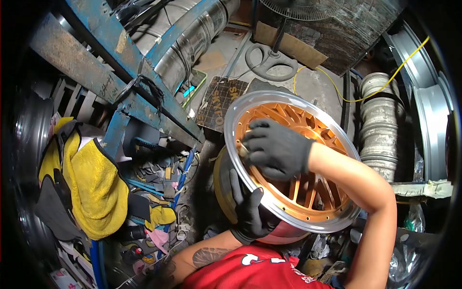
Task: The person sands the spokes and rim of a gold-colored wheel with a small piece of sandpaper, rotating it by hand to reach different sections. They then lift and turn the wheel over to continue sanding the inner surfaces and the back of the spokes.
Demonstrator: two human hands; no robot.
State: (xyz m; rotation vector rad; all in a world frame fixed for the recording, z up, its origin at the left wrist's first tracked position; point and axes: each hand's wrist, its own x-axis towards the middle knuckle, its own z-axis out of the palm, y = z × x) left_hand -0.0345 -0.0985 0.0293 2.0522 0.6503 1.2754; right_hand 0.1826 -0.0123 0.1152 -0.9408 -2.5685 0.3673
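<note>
A wheel rim with an orange spoked centre and a polished silver lip lies tilted in front of me, on top of a darker round thing. My left hand, in a black glove, grips the lip at its lower left, thumb and fingers on the edge. Over the left part of the orange face is my right hand, also black-gloved, with its fingers curled down. A small pale bit shows beside its fingertips; what it is, I cannot make out. Several small holes run around the orange edge.
A blue steel frame crosses the left side, with a yellow towel hanging near it. Stacked metal rims stand at right, by a yellow cable. A standing fan's base sits behind the wheel.
</note>
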